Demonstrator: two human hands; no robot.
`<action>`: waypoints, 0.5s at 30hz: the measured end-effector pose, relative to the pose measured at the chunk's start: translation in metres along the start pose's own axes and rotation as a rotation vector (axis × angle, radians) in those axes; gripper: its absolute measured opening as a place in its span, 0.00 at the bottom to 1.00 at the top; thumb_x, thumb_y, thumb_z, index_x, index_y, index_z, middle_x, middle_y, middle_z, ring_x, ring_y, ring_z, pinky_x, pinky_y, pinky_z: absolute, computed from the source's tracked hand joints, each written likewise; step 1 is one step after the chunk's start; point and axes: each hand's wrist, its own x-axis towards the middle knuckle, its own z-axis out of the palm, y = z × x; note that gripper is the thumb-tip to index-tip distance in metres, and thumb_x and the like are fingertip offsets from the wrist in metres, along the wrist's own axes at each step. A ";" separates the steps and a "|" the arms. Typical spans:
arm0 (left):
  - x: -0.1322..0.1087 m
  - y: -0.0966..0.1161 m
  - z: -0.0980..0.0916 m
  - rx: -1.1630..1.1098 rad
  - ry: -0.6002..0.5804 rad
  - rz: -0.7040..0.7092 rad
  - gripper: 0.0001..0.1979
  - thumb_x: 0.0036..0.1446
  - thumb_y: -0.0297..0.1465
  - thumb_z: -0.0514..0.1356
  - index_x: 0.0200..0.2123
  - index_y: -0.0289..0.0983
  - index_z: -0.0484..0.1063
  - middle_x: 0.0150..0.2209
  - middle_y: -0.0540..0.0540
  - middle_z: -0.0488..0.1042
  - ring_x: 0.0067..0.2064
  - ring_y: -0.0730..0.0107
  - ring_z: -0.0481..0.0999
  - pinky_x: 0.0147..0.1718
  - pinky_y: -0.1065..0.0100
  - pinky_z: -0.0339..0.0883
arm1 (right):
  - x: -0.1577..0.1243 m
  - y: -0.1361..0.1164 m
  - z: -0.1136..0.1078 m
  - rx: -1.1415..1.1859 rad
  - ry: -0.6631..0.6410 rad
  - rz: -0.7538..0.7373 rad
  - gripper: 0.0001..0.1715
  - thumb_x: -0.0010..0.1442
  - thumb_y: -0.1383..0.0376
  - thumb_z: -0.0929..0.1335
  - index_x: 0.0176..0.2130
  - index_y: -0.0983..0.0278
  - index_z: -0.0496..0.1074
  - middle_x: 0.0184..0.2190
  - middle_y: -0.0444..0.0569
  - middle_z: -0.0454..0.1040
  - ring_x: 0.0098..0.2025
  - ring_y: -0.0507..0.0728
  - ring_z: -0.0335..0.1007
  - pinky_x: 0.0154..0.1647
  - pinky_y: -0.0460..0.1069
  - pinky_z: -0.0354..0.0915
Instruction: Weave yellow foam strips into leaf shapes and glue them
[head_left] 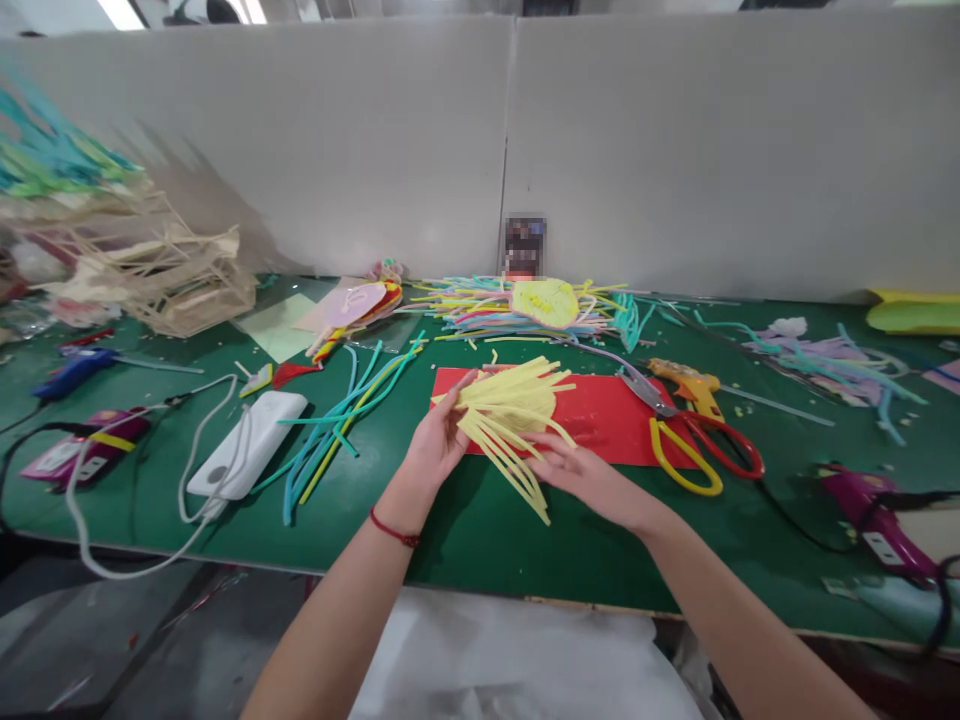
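Observation:
A fan of pale yellow pipe cleaners [506, 465], gathered at one end, spreads out over a round yellow piece [529, 412]. My left hand [439, 440] grips the gathered end between thumb and fingers. On the other side, my right hand [581, 480] has its fingers closed at a strand that curves over its fingertips; part of the grip is hidden. Beneath both hands lies a red sheet [607, 415]. Scissors [686, 430] with one yellow and one red handle rest on its right end.
Loose teal and yellow pipe cleaners [352, 410] lie left, beside a white power bank [251, 445] with a looping cable. An orange glue gun [686, 385] is right of the sheet. A colourful pile of pipe cleaners [480, 310] sits against the grey partition [337, 150].

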 end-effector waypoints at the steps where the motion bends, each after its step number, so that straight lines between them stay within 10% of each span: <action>1: 0.000 -0.001 -0.001 0.029 -0.001 -0.006 0.19 0.65 0.27 0.48 0.56 0.32 0.68 0.41 0.40 0.79 0.35 0.70 0.79 0.33 0.74 0.75 | -0.001 0.002 0.002 -0.008 -0.005 0.018 0.42 0.54 0.46 0.68 0.61 0.62 0.59 0.50 0.55 0.74 0.54 0.59 0.69 0.58 0.58 0.61; 15: -0.023 -0.011 -0.002 0.245 0.006 -0.165 0.14 0.62 0.27 0.54 0.46 0.33 0.76 0.44 0.39 0.79 0.38 0.69 0.79 0.33 0.75 0.73 | -0.032 0.005 -0.044 -0.257 -0.017 0.314 0.28 0.57 0.43 0.64 0.29 0.65 0.73 0.26 0.50 0.77 0.29 0.54 0.75 0.27 0.46 0.69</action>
